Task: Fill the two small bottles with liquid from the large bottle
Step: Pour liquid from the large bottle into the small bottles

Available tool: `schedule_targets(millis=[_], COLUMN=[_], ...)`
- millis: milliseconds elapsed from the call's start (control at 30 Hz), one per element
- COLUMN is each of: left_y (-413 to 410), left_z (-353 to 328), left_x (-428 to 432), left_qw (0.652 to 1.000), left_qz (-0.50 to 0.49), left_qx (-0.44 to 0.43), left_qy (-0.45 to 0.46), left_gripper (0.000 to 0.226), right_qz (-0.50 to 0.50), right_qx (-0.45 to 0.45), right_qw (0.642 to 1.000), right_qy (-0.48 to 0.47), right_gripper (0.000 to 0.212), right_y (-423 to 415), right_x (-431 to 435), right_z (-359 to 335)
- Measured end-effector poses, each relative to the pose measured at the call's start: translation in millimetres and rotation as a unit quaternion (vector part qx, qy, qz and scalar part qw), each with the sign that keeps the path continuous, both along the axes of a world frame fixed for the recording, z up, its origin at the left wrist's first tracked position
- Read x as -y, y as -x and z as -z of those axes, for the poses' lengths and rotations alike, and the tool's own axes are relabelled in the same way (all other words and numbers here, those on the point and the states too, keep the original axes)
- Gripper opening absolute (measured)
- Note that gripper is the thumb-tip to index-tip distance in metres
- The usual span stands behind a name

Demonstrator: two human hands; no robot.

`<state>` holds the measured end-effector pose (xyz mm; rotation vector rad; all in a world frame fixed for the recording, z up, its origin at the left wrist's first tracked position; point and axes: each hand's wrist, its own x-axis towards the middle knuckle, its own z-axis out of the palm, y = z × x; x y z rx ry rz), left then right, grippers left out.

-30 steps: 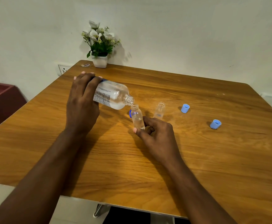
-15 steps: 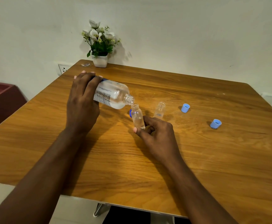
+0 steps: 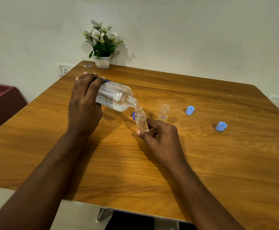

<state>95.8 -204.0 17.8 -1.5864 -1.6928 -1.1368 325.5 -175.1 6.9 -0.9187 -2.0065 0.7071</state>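
My left hand [image 3: 84, 103] grips the large clear bottle [image 3: 117, 97] by its base and holds it tipped, mouth down to the right. Its open neck sits just above the mouth of a small clear bottle [image 3: 141, 119], which my right hand [image 3: 160, 138] pinches at the bottom, tilted slightly left. Clear liquid fills the lower part of this small bottle. A second small bottle [image 3: 164, 112] stands upright and open just to the right, apart from my fingers.
Two light blue caps [image 3: 190, 110] [image 3: 221, 126] lie on the wooden table [image 3: 201, 163] to the right. A darker blue cap [image 3: 133, 116] peeks out behind the held small bottle. A potted flower plant [image 3: 103, 45] stands at the far edge. A dark red cabinet [image 3: 1, 103] is at the left.
Almost nothing has moved. Both hands keep the same hold, with the large bottle still tipped over the small one.
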Motion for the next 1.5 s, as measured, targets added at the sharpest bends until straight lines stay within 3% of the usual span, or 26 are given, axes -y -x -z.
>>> schedule_targets(millis=[1500], left_y=[0.4], left_z=[0.4], left_x=[0.0], left_qw=[1.000], left_qz=[-0.007], left_qx=[-0.004], left_qy=[0.007], left_gripper=[0.053], right_qz=[-0.002], right_qx=[0.008], right_qw=[1.000], right_qy=[0.008], right_gripper=[0.015], right_y=[-0.6], right_x=[0.8], right_z=[-0.4])
